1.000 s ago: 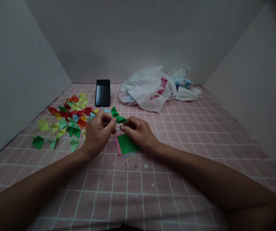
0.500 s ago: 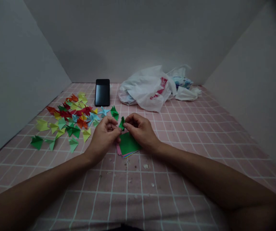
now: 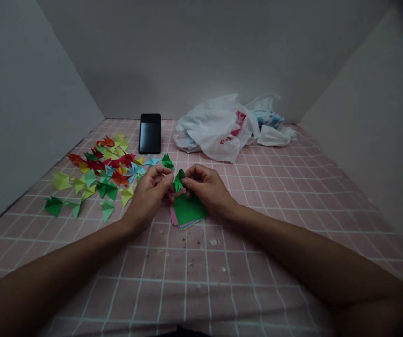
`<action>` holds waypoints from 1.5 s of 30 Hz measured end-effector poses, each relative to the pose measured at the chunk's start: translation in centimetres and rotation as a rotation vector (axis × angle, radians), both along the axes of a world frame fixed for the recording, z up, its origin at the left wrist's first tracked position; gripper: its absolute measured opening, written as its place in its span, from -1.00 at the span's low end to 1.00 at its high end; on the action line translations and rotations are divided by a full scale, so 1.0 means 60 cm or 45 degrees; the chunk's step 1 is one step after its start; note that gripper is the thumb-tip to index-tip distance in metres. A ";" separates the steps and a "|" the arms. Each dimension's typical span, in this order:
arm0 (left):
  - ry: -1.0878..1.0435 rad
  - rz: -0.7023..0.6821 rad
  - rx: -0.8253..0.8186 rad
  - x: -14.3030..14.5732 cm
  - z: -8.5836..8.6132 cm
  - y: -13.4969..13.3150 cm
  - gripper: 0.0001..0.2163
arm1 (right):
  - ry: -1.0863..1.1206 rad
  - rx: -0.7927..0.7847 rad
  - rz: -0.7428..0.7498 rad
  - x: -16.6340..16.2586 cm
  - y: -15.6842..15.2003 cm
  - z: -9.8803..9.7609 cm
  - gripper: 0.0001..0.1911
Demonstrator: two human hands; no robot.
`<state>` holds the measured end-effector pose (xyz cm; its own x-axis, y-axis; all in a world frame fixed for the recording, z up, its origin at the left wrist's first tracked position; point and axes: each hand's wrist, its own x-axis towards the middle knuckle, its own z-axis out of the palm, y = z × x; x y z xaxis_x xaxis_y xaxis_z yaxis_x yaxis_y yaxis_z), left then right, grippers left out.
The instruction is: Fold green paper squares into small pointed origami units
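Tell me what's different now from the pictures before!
The folded green paper piece between the left hand and right hand turned from nearly flat to upright. The right hand pinches it; I can't tell whether the left let go. The smartphone and white plastic bag stayed put.

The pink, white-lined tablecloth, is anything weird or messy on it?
Small pale and dark specks mark the tablecloth on the person's side of the square green-topped paper stack, breaking up the grid; I can't tell whether they're scraps or damage. The stack looks askew too: coloured edges poke out unevenly.
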<state>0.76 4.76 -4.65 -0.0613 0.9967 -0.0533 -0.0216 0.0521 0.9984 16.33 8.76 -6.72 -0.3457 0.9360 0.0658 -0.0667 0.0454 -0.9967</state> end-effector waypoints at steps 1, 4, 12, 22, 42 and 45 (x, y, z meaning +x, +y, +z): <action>-0.002 -0.004 -0.021 -0.002 0.000 0.003 -0.72 | 0.006 -0.007 0.012 0.000 0.000 0.002 -0.83; 0.010 -0.015 -0.070 -0.005 -0.003 0.009 -0.71 | 0.010 -0.003 0.045 0.001 -0.002 0.004 -0.84; 0.037 -0.019 -0.037 -0.005 -0.010 0.009 -0.74 | 0.034 0.018 0.093 0.002 -0.003 0.002 -0.86; 0.142 -0.042 0.059 -0.008 -0.012 0.010 -0.78 | 0.089 -0.040 0.122 0.002 -0.003 0.003 -0.77; 0.155 -0.033 0.061 -0.009 -0.007 0.010 -0.78 | 0.171 -0.071 0.158 0.001 -0.003 0.003 -0.77; 0.159 -0.032 0.073 -0.009 -0.008 0.010 -0.79 | 0.171 -0.072 0.161 0.001 -0.003 0.003 -0.77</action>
